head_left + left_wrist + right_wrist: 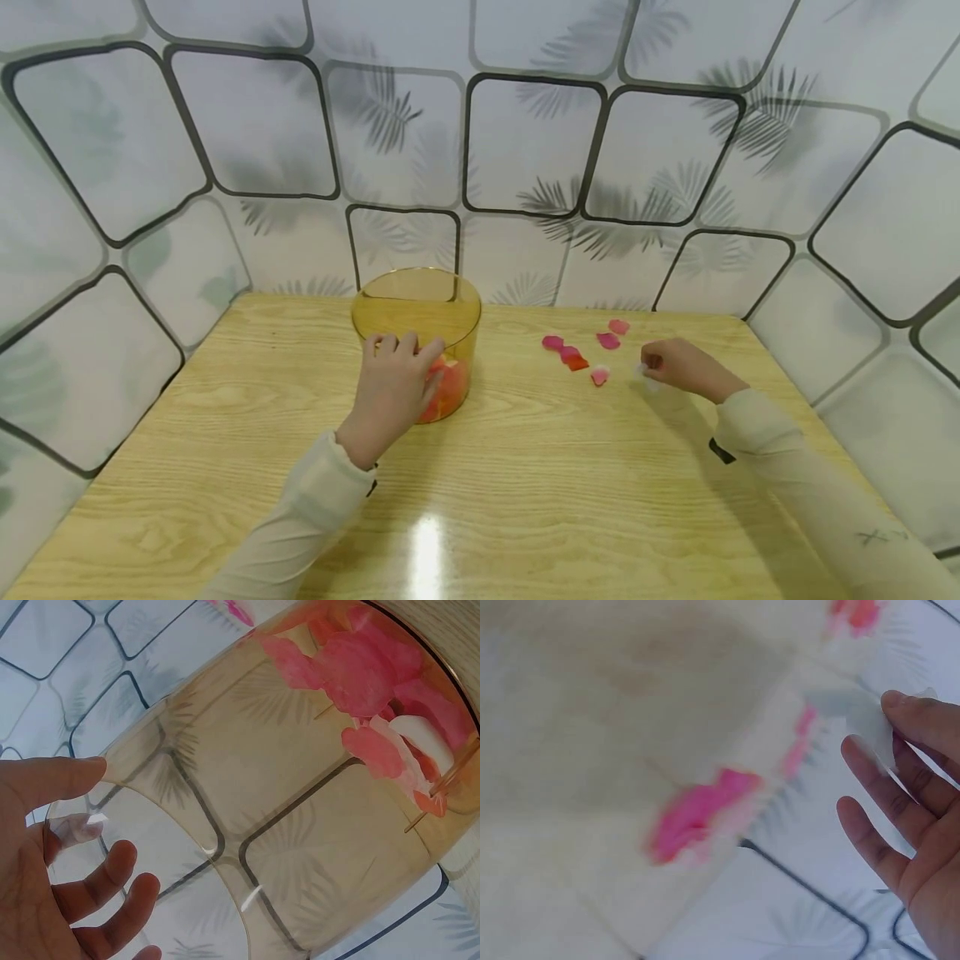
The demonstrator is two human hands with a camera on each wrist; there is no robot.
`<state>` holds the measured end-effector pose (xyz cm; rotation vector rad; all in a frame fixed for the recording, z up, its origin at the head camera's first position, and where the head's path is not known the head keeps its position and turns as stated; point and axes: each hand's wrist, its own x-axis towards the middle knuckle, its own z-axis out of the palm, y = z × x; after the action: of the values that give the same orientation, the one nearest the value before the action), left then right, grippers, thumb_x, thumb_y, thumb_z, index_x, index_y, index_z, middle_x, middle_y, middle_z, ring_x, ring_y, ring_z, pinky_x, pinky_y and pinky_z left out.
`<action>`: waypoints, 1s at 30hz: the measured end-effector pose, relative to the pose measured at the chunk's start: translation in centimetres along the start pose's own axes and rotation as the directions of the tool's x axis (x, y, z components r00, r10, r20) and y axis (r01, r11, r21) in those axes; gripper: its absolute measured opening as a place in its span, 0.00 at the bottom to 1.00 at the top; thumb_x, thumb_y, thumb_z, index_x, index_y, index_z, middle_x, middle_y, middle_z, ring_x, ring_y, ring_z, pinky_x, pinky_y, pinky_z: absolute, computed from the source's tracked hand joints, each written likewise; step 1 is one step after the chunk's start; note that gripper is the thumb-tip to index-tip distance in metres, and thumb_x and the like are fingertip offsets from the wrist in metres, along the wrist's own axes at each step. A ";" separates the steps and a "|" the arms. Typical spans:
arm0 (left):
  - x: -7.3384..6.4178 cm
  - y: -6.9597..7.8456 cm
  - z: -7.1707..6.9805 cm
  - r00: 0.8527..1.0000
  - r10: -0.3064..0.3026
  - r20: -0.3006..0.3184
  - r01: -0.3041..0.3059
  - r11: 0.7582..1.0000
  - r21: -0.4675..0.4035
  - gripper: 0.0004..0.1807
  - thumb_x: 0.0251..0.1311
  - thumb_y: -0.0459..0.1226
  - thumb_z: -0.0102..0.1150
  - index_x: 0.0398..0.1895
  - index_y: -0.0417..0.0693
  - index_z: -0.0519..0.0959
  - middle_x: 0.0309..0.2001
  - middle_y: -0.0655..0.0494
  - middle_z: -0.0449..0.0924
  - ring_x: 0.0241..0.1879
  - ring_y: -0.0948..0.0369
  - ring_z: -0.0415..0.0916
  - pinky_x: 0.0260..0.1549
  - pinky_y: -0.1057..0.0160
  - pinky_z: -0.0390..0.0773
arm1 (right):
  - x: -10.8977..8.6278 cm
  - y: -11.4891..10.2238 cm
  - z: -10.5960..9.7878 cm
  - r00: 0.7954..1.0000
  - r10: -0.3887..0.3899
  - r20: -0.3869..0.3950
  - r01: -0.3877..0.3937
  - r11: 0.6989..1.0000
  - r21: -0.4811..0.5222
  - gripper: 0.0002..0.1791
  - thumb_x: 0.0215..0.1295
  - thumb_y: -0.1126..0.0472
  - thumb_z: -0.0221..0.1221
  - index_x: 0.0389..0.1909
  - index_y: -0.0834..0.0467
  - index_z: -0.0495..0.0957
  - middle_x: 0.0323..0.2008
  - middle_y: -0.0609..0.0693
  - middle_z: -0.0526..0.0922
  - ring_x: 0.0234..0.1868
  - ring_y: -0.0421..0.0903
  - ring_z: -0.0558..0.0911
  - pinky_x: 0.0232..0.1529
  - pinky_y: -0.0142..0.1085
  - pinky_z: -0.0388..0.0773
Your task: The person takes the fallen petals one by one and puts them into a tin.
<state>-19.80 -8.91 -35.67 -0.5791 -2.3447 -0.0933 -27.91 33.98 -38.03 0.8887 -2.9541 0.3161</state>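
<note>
Sleeves lead to the left hand, loosely spread, and right hand, pinching a white petal: seemingly gathering, next needing gentle lift.

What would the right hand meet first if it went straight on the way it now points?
The right hand points across the table toward the person's left, so probably the nearest magenta petal; the hand's height is unclear, so it might pass over.
</note>
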 end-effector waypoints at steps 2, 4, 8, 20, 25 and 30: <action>0.0 0.0 0.0 1.000 -0.001 0.002 0.001 1.000 0.004 0.17 0.48 0.43 0.70 0.38 0.52 0.74 0.28 0.51 0.74 0.29 0.49 0.74 0.43 0.47 0.71 | 0.8 -0.6 -1.0 1.000 -0.001 0.001 0.001 1.000 0.009 0.08 0.54 0.69 0.63 0.22 0.57 0.74 0.23 0.47 0.79 0.26 0.41 0.77 0.30 0.38 0.76; -0.1 -0.1 0.0 1.000 -0.001 0.004 0.001 1.000 0.008 0.17 0.48 0.43 0.70 0.38 0.52 0.74 0.28 0.51 0.74 0.29 0.49 0.74 0.43 0.47 0.71 | 1.8 -1.5 -2.1 1.000 -0.001 0.001 0.001 1.000 0.014 0.08 0.54 0.69 0.63 0.23 0.57 0.75 0.25 0.47 0.81 0.29 0.43 0.79 0.34 0.41 0.77; -0.1 -0.1 0.0 1.000 0.000 0.001 0.000 1.000 0.008 0.17 0.48 0.43 0.70 0.39 0.52 0.74 0.28 0.51 0.75 0.29 0.49 0.74 0.43 0.47 0.71 | 4.2 -3.2 -3.8 0.998 -0.059 -0.025 0.059 0.998 0.019 0.09 0.54 0.71 0.63 0.22 0.57 0.74 0.25 0.48 0.81 0.31 0.46 0.81 0.37 0.44 0.79; 0.0 -0.1 0.1 1.000 0.001 -0.005 -0.001 1.000 -0.008 0.17 0.47 0.42 0.71 0.37 0.52 0.73 0.26 0.52 0.72 0.29 0.49 0.73 0.43 0.46 0.72 | 12.1 -11.7 -8.8 0.977 -0.205 -0.056 0.205 0.979 -0.016 0.04 0.58 0.69 0.61 0.27 0.59 0.76 0.30 0.53 0.82 0.37 0.49 0.82 0.44 0.45 0.78; 0.0 -0.1 0.1 1.000 0.000 -0.008 0.000 1.000 -0.007 0.18 0.48 0.43 0.71 0.38 0.52 0.73 0.26 0.52 0.72 0.29 0.48 0.74 0.43 0.46 0.72 | 15.0 -16.0 -9.5 0.958 -0.278 -0.074 0.278 0.960 -0.003 0.04 0.59 0.67 0.60 0.26 0.58 0.76 0.31 0.53 0.82 0.39 0.48 0.82 0.46 0.42 0.77; -0.1 -0.1 0.1 1.000 -0.002 -0.010 0.002 1.000 -0.001 0.18 0.47 0.43 0.71 0.37 0.52 0.73 0.26 0.52 0.72 0.28 0.49 0.74 0.42 0.46 0.72 | 17.3 -19.7 -8.8 0.940 -0.335 -0.059 0.335 0.942 -0.012 0.03 0.61 0.66 0.59 0.28 0.59 0.77 0.32 0.53 0.83 0.38 0.48 0.82 0.46 0.39 0.77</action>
<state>-19.89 -9.00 -35.80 -0.5752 -2.3354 -0.0980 -31.67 10.40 -24.14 1.3307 -2.6809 0.3161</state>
